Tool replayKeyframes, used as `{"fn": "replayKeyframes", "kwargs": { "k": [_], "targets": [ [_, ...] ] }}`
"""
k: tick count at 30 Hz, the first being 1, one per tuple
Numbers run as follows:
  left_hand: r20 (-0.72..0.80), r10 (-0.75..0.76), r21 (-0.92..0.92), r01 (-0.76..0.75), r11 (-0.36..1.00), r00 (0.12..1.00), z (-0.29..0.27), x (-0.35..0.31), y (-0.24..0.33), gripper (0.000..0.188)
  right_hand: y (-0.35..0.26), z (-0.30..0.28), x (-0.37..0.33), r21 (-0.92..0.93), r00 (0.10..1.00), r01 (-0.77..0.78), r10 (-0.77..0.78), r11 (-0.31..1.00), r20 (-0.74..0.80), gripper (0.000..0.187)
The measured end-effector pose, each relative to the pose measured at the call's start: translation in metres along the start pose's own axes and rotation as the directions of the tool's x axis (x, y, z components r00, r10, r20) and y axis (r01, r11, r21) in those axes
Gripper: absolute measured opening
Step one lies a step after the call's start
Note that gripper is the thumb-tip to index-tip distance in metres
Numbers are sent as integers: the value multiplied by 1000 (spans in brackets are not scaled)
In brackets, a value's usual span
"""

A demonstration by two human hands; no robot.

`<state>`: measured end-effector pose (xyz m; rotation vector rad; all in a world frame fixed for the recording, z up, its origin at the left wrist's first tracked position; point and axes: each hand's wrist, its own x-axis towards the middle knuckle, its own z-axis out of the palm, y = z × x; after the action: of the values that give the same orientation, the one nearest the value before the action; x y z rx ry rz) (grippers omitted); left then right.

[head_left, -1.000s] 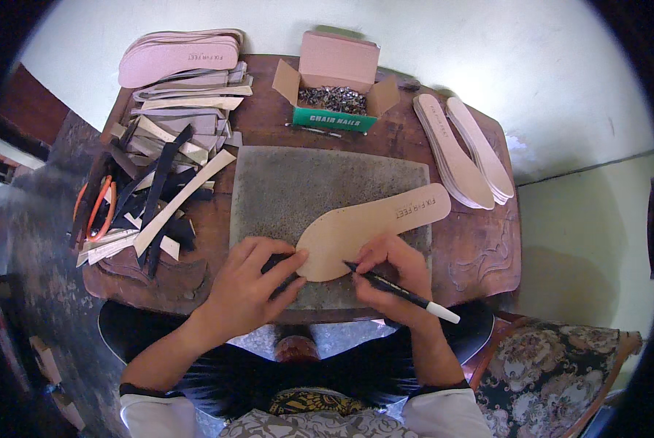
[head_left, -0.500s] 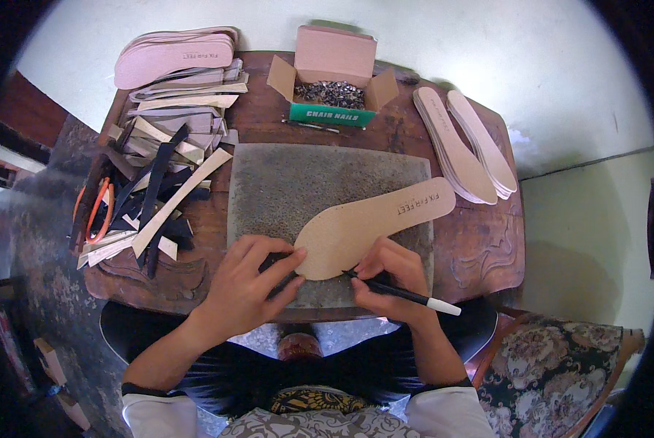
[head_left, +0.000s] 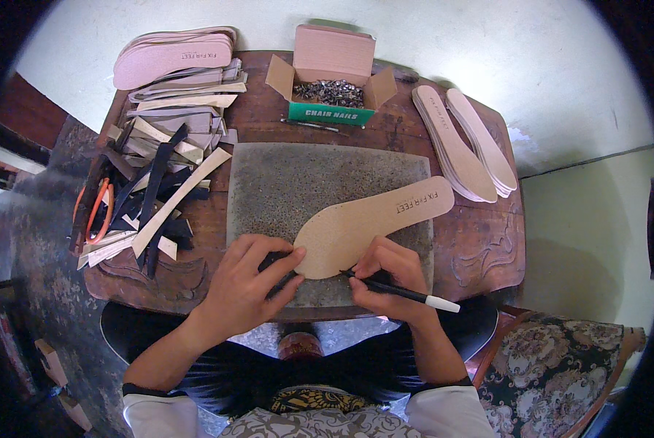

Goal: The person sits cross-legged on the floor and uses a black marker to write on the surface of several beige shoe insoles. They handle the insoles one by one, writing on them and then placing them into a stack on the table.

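Note:
A tan shoe insole (head_left: 371, 225) lies slanted on a grey stone slab (head_left: 305, 182) set on a small wooden table (head_left: 480, 252). My left hand (head_left: 250, 285) presses down on the insole's rounded near end, with a dark piece partly hidden under the fingers. My right hand (head_left: 389, 274) grips a black pen with a white cap (head_left: 407, 293), its tip at the insole's near edge.
An open cardboard box of small nails (head_left: 332, 91) sits at the table's back. Pink insoles (head_left: 174, 55) and a pile of tan and black strips (head_left: 159, 182) lie at left with orange-handled pliers (head_left: 93, 212). More insoles (head_left: 462, 142) lie at right. A patterned cushion (head_left: 553, 365) is at lower right.
The insole has turned slightly on the slab. My right hand has shifted a little along the insole's near edge with the pen. My left hand stays pressed down.

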<state>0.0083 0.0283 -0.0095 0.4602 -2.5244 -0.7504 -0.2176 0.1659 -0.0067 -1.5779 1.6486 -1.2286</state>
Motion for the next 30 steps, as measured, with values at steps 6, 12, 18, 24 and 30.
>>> {"fn": "replayKeyframes", "kwargs": {
  "k": [6, 12, 18, 24, 30],
  "targets": [
    [0, -4, -4, 4, 1000, 1000, -1, 0, 1, 45, -3, -1, 3, -27, 1000, 10, -10, 1000, 7, 22],
    [1, -2, -3, 2, 1000, 1000, 0, 0, 0, 45, -2, 1, 2, -18, 1000, 1, -1, 1000, -4, 19],
    [3, -7, -8, 7, 1000, 1000, 0, 0, 0, 45, 0, 1, 1, -4, 1000, -5, 5, 1000, -1, 19],
    [-3, 1, -2, -1, 1000, 1000, 0, 0, 0, 45, 2, 2, 0, -3, 1000, -17, 17, 1000, 1, 19],
    [2, -3, 7, 3, 1000, 1000, 0, 0, 1, 45, 1, 0, 1, -2, 1000, -12, 12, 1000, 0, 19]
  ]
}}
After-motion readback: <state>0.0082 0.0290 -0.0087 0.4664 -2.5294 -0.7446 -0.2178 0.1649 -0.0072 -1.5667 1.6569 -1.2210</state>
